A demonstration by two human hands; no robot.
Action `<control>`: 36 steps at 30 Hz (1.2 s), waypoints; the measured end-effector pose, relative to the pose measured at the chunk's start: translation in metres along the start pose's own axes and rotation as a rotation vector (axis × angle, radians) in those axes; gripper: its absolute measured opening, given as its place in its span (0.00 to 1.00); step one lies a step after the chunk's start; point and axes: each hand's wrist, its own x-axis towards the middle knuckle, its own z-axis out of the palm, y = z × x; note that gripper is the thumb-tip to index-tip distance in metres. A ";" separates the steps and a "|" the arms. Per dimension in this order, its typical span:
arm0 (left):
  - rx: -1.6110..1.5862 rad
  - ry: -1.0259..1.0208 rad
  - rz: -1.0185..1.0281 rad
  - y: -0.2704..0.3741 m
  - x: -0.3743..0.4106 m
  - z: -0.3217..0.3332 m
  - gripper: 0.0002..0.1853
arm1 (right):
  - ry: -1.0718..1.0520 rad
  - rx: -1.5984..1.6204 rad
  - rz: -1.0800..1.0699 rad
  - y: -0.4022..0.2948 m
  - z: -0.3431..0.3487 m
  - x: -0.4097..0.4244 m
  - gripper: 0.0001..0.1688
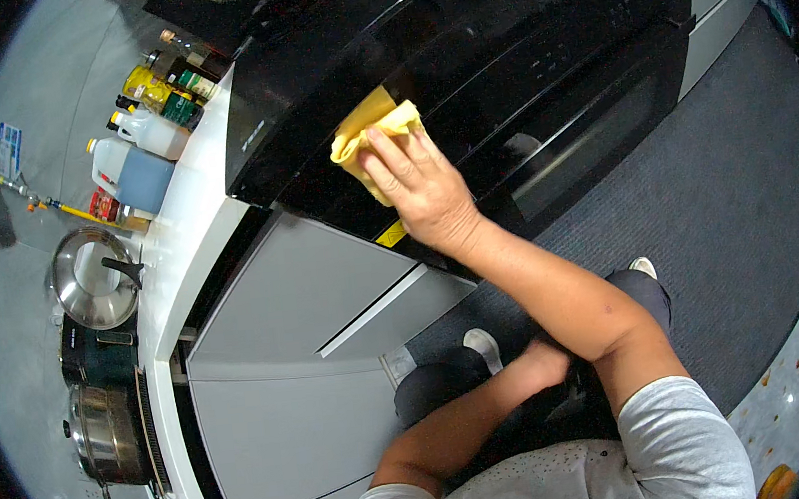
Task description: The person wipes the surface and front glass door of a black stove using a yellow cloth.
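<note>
My right hand [431, 187] grips a folded yellow cloth [390, 119] and presses it against the glossy black front of a kitchen appliance [482, 61], which looks like an integrated cooker. A yellow warning sticker [391, 234] shows on that front just below the hand. Bent across my lap, my left hand [549, 363] lies near my dark trousers, partly behind my right forearm. Its fingers are hidden, so whether it holds anything is unclear.
Along the left, a white countertop [188, 226] carries plastic jugs [143, 177], several bottles [168, 91], a glass pan lid [94, 277] and a steel pot [106, 435]. Grey cabinet doors [288, 289] stand below it. A dark mat [697, 192] covers the floor.
</note>
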 end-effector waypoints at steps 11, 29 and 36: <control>0.317 -0.696 -0.280 -0.030 0.021 -0.019 0.15 | 0.311 -0.396 0.355 0.123 -0.052 0.041 0.26; 0.232 -0.580 -0.088 -0.059 0.013 0.023 0.15 | -0.007 -0.208 0.243 0.032 -0.031 0.037 0.25; 0.282 -0.811 -0.135 -0.046 0.028 0.015 0.16 | 0.089 -0.119 0.032 0.065 -0.039 0.030 0.26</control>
